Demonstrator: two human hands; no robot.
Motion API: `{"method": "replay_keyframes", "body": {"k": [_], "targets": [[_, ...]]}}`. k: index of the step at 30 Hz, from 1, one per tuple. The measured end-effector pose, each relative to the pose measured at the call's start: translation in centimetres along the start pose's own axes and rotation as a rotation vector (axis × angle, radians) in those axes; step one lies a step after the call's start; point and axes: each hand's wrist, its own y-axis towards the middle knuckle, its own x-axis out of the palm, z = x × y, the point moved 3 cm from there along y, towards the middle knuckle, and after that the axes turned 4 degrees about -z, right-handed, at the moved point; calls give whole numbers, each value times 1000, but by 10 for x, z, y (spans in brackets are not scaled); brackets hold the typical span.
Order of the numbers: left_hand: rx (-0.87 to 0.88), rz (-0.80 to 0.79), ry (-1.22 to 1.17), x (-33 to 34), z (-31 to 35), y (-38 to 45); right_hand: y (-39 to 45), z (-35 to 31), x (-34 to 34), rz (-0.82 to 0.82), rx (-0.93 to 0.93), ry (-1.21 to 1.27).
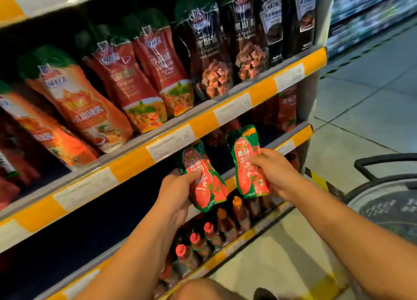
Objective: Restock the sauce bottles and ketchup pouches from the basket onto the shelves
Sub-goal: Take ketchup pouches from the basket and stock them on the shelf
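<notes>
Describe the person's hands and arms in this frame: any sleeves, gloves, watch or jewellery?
Both arms are bare from wrist to the frame's lower edge; no sleeve shows. The left hand and the right hand wear no gloves. No watch, bracelet or ring is visible on either, though motion blur would hide anything small.

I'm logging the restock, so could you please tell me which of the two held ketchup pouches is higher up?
The pouch in the right hand, the right pouch, is higher. The left pouch, in the left hand, sits lower and tilted.
</notes>
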Motion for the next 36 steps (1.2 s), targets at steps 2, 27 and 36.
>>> {"method": "replay_keyframes", "body": {"k": [2,27,36], "targets": [[-20,5,-22,8,6,12,14,-6,-4,31,-37,-30],[294,93,289,47,1,92,95,-23,-21,119,-214,-304],[365,-49,503,39,-19,92,81,-16,-14,138,-355,-614]]}}
